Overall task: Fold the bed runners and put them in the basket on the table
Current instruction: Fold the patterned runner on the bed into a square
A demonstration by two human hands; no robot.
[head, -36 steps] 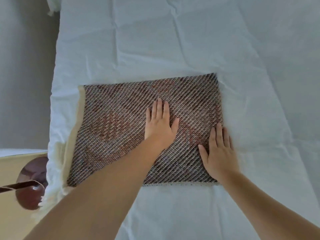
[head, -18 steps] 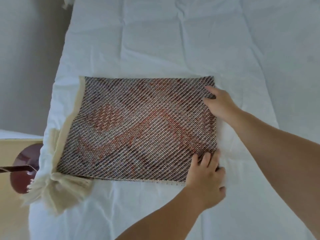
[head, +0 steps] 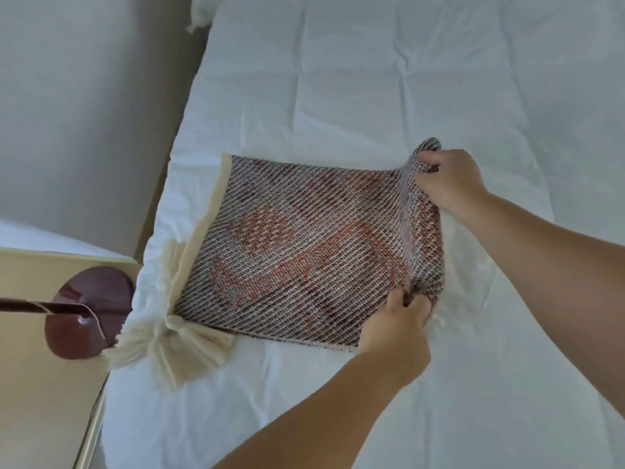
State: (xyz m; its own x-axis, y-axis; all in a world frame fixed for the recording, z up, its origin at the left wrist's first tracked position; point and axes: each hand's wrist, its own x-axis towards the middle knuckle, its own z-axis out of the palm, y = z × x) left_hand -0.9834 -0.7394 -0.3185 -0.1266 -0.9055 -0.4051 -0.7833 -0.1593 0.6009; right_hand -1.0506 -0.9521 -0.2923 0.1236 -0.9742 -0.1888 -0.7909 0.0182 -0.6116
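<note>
Pinched at both corners of one short edge: right hand (head: 449, 184) closed on the far corner of the folded bed runner (head: 297, 252), left hand (head: 397, 333) closed on the near corner, fingers curled tight around the cloth with nothing else held. Edge raised off the white bed sheet (head: 372, 79) between the two grips, standing as a soft ridge; held at both ends, seemingly, to keep the edge straight and square for carrying across as another fold. Away from the grips, the rest of the woven red-and-grey panel lying flat on the sheet, long axis running from the held edge toward the bed's side, slightly skewed to the mattress edge. At the end opposite the grips, a cream lining strip and a cream tassel (head: 172, 346) fanned out over the bed's edge. Beyond that, just beside the mattress, a beige side table (head: 40, 401) bearing a dark round lamp base (head: 89, 311). Basket not in view. Folding judged under way, stowing not yet begun.
</note>
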